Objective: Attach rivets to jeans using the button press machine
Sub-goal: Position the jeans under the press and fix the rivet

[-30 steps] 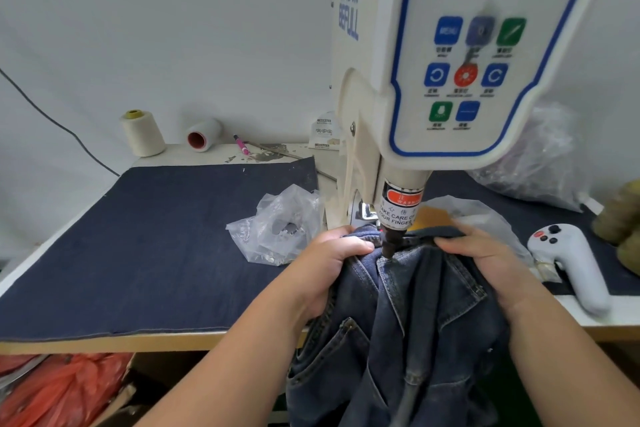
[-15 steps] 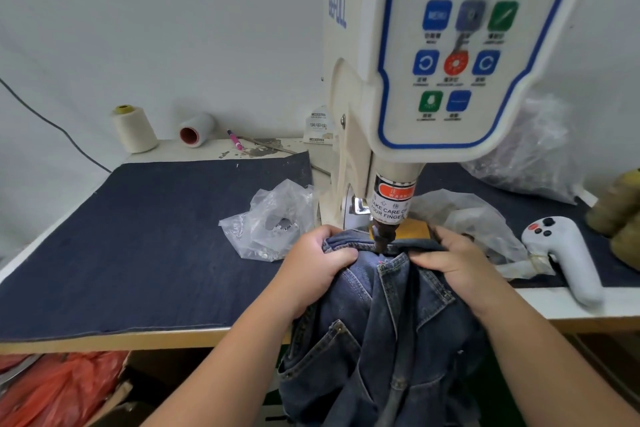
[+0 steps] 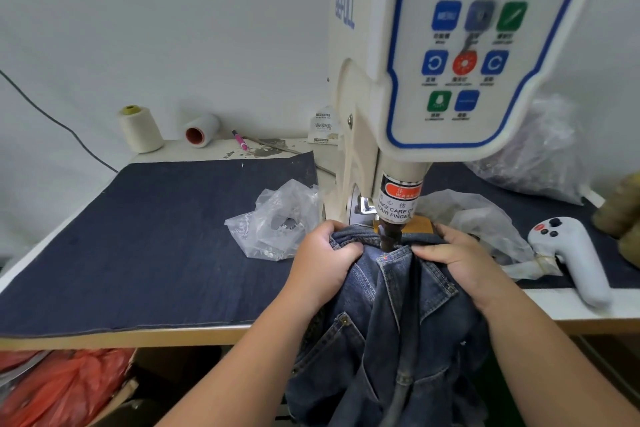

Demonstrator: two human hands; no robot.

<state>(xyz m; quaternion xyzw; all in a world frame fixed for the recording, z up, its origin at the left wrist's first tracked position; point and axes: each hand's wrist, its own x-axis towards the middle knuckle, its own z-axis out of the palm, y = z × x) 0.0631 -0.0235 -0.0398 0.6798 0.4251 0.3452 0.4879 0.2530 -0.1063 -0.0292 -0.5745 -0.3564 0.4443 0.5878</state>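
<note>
Both the left hand [image 3: 323,262] and right hand [image 3: 460,262] grip jeans [image 3: 398,322] under a "TAKE CARE" warning label [image 3: 398,203].

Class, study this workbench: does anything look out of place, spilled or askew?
Yes: one thread spool lies tipped on its side beside the upright cone, and small debris is scattered by the pink pen.

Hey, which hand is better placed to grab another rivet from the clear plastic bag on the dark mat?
Probably the left hand. The clear plastic bag lies just beside it, left of the cream button press machine, while the right hand would have to cross the press head. Both grip the blue denim jeans.
</note>
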